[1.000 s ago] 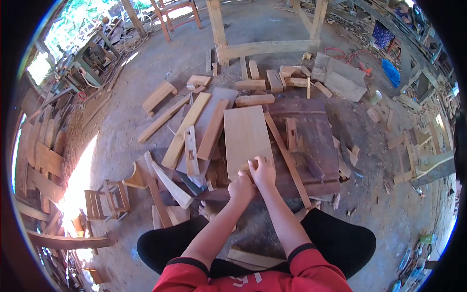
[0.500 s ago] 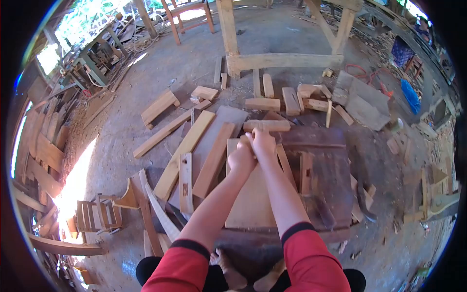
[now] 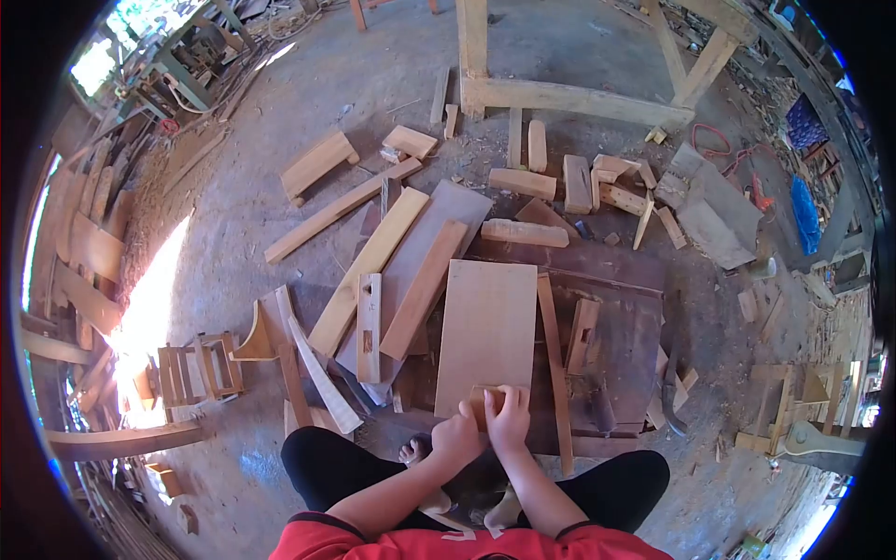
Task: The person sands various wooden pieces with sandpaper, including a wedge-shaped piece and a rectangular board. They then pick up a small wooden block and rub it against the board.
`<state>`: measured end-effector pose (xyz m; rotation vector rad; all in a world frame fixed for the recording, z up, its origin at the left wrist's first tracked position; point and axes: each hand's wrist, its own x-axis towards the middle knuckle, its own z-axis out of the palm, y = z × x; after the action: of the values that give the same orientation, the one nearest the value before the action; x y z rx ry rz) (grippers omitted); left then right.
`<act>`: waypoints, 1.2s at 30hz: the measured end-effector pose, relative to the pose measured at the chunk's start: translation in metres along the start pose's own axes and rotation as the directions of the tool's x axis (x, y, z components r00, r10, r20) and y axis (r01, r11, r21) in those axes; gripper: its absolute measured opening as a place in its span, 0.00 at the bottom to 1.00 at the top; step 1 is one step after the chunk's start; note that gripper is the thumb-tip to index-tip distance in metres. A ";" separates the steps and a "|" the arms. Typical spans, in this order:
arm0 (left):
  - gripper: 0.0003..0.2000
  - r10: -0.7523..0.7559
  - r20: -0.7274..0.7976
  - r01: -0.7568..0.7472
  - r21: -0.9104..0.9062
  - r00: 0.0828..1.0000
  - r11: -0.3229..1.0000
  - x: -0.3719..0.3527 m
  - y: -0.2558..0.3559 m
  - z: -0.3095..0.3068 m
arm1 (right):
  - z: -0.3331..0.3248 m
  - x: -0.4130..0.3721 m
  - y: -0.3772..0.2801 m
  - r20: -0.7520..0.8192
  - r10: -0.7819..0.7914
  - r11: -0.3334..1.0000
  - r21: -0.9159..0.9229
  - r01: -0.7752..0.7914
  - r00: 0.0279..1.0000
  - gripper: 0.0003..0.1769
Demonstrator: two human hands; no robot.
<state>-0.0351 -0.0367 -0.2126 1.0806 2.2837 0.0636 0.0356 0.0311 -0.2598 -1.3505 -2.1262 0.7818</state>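
Observation:
A pale flat wooden board [image 3: 489, 327] lies lengthwise in front of me on a dark wooden surface [image 3: 621, 327]. At its near end, a small brown block [image 3: 479, 403] rests on the board, partly hidden by my fingers. My left hand [image 3: 456, 439] is closed at the block's left side. Wrapped over its right side is my right hand [image 3: 507, 417], fingers bent. Both hands are close together, low between my knees. A narrow reddish strip [image 3: 553, 364] lies right of the board, beside a mortised piece [image 3: 583, 336].
Left of the board lie several long timbers, including a yellowish plank [image 3: 371, 271] and a slotted piece [image 3: 369, 327]. Offcuts [image 3: 525, 233] are scattered beyond. A wooden bench frame [image 3: 579, 98] stands farther back. A small slatted wooden piece [image 3: 201, 369] sits at left; a dark curved tool [image 3: 672, 401] lies right.
Both hands have come back toward my body with the block, from the board's far end to its near end. The view has tilted down, and the board's face is now uncovered.

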 end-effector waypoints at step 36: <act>0.18 0.189 -0.440 -0.170 0.082 0.878 0.982 0.188 -0.030 -0.022 | 0.083 0.175 0.002 0.100 -0.285 0.940 0.222 0.258 0.953 0.17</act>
<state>-0.1593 0.0823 -0.2973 1.4175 2.5836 0.3792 -0.0861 0.1761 -0.3015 -0.8952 -2.1988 0.9663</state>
